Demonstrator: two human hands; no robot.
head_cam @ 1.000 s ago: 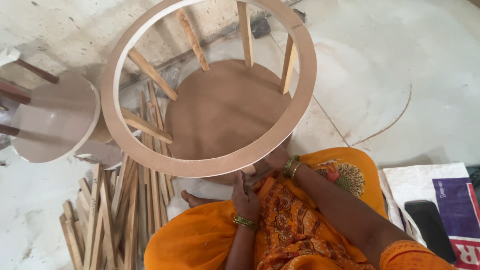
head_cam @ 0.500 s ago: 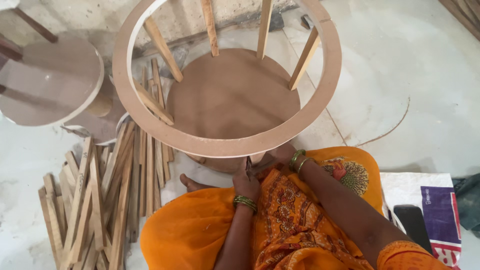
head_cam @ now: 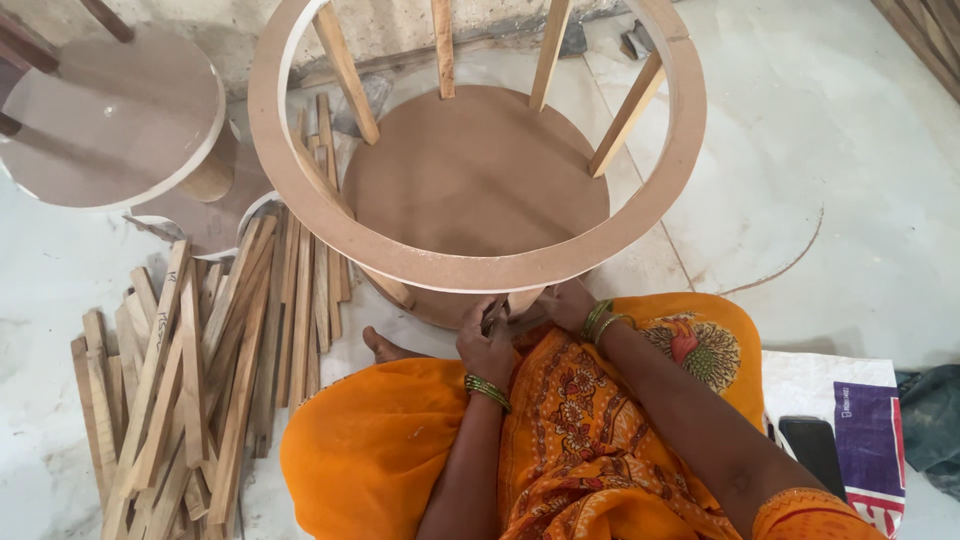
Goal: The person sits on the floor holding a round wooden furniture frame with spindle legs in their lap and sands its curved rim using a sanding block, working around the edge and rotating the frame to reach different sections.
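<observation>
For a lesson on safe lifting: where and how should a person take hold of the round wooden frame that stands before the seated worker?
Probably by the top ring, gripped from outside at opposite sides. It is flat, open and joined by slats to the round base, so both hands could wrap its rim evenly.

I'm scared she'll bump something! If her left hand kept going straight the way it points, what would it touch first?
Probably the wooden frame's round base board just ahead of her left hand, under the top ring; depth is hard to judge.

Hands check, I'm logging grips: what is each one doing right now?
Left hand: closed on a small dark tool, at the round frame's lower edge.
Right hand: resting at the frame's base; grip cannot be told.
</observation>
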